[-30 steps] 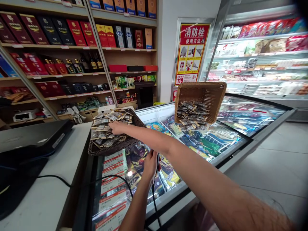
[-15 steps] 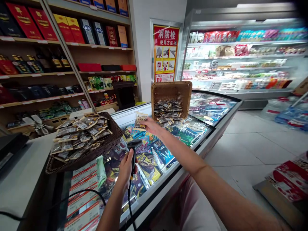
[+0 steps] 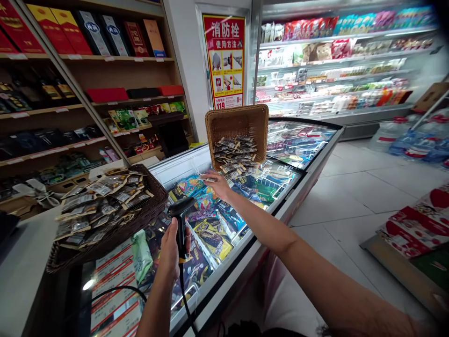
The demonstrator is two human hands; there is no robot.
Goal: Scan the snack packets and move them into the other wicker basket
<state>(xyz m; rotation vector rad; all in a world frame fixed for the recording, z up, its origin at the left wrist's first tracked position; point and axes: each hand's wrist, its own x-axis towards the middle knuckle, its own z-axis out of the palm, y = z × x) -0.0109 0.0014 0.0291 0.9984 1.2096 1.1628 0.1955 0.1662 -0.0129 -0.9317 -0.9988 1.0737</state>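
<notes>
My left hand [image 3: 171, 248] is wrapped round the handle of a black barcode scanner [image 3: 181, 220], its cable trailing down. My right hand [image 3: 218, 184] pinches a small snack packet [image 3: 207, 179], seen nearly edge-on, over the glass-topped freezer. Just beyond that hand, a light brown wicker basket [image 3: 236, 117] leans up with several small packets [image 3: 236, 152] in its lower part. To the left, a dark brown wicker basket [image 3: 154, 199] is heaped with similar packets [image 3: 105, 201].
Beneath my hands the chest freezer [image 3: 257, 243] shows colourful bags through its glass. Price sheets [image 3: 117, 299] and a pale green wrapper [image 3: 141, 255] are at the left. Boxed bottles line the shelves [image 3: 119, 58]. Red-white cartons [image 3: 414, 224] and water jugs [image 3: 389, 135] stand right.
The view has shifted, so most things sit further left and higher. The packet in my right hand has turned from face-on to nearly edge-on. My left hand still holds the scanner.
</notes>
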